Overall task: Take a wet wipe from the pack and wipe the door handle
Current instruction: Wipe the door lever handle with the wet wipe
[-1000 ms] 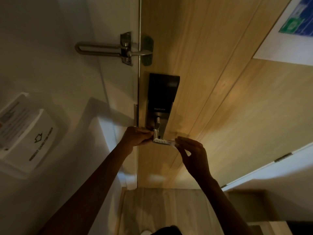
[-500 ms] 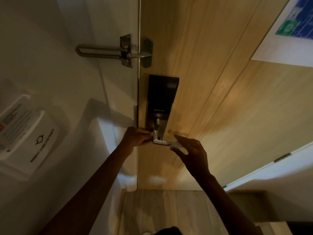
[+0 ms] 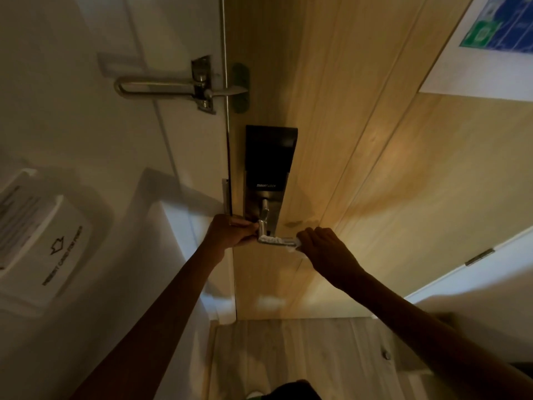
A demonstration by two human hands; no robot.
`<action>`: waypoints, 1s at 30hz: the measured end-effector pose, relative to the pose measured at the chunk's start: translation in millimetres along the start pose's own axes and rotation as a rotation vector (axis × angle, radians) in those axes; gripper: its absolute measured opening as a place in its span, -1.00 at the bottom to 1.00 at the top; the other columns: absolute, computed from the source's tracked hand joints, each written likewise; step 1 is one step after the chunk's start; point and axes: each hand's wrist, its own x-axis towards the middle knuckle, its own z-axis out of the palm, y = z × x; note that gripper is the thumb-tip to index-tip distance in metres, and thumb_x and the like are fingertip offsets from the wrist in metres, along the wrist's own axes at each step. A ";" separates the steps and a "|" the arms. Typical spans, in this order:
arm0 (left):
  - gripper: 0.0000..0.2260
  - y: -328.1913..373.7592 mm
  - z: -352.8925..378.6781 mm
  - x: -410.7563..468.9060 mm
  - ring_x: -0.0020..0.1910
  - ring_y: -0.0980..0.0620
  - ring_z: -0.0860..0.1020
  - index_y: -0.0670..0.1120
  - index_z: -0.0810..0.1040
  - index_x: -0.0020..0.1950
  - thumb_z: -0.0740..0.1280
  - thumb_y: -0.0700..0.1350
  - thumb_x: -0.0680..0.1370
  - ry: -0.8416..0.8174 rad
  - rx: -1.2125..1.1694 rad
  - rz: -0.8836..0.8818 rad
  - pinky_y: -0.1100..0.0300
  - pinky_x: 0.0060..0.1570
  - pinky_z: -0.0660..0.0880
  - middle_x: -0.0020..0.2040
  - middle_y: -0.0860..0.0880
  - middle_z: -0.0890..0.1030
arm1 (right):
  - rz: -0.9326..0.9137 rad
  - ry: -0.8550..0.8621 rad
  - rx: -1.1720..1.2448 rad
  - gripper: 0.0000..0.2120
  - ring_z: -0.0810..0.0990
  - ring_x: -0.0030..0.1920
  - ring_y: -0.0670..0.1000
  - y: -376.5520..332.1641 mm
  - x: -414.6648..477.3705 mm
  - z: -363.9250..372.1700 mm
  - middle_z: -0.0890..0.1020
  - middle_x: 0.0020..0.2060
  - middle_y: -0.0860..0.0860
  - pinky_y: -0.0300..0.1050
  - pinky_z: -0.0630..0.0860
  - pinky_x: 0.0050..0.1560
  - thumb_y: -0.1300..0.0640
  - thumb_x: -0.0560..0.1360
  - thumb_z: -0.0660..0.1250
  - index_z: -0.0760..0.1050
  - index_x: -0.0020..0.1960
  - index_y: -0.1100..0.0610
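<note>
A silver lever door handle [image 3: 275, 240] sticks out below a black smart lock plate [image 3: 269, 166] on the wooden door [image 3: 360, 168]. My left hand [image 3: 230, 230] is closed against the handle's left end, near its pivot. My right hand [image 3: 323, 245] is closed at the handle's right tip, pinching a small white wet wipe [image 3: 297, 246] against it. Most of the wipe is hidden inside my fingers. The wipe pack is out of view.
A metal swing-bar door guard [image 3: 184, 88] spans the frame and door above the lock. A white key-card power holder [image 3: 54, 249] hangs on the left wall. A posted notice [image 3: 496, 33] is on the door's upper right. Wooden floor [image 3: 302, 356] lies below.
My right hand has turned over and closed around the handle's right tip with the wipe; earlier its fingers were spread and pinching there. My left hand has stayed at the handle's left end.
</note>
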 end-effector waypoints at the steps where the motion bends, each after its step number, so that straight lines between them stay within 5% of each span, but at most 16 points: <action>1: -0.80 0.0 -0.4 -0.3 -0.40 0.14 0.67 -0.33 0.62 0.04 0.43 -0.30 0.45 0.001 0.004 0.002 0.34 -0.38 0.59 -0.14 -0.19 0.66 | -0.002 -0.005 -0.006 -0.81 0.49 -0.23 0.07 0.6 0.8 -1.0 0.54 -0.15 0.09 0.01 0.50 -0.16 0.09 0.56 0.19 0.45 0.08 0.18; 5: -0.81 -1.2 -0.2 1.4 -0.41 0.14 0.66 -0.33 0.62 0.04 0.43 -0.31 0.45 0.006 0.015 0.005 0.33 -0.36 0.60 -0.12 -0.21 0.65 | 0.048 -0.045 0.046 -0.77 0.46 -0.23 0.07 -23.2 11.6 -0.2 0.52 -0.14 0.09 -0.01 0.47 -0.14 0.08 0.59 0.07 0.43 0.08 0.17; 20: -0.90 -0.5 -1.2 4.1 -0.38 0.13 0.67 -0.25 0.64 -0.06 0.44 -0.27 0.45 -0.009 0.023 -0.009 0.25 -0.26 0.64 -0.18 -0.15 0.67 | -0.013 -0.162 0.104 -0.84 0.51 -0.27 0.04 5.9 5.8 -16.0 0.56 -0.18 0.06 -0.04 0.45 -0.17 0.10 0.54 0.31 0.44 0.06 0.15; 30: -0.88 2.4 -0.2 0.4 -0.38 0.14 0.67 -0.26 0.63 -0.04 0.43 -0.28 0.45 -0.023 -0.006 -0.017 0.34 -0.38 0.59 -0.26 -0.06 0.68 | -0.015 -0.213 0.151 -0.72 0.48 -0.30 0.04 9.9 10.1 -23.4 0.56 -0.21 0.07 -0.13 0.31 -0.23 0.01 0.58 0.06 0.45 0.04 0.17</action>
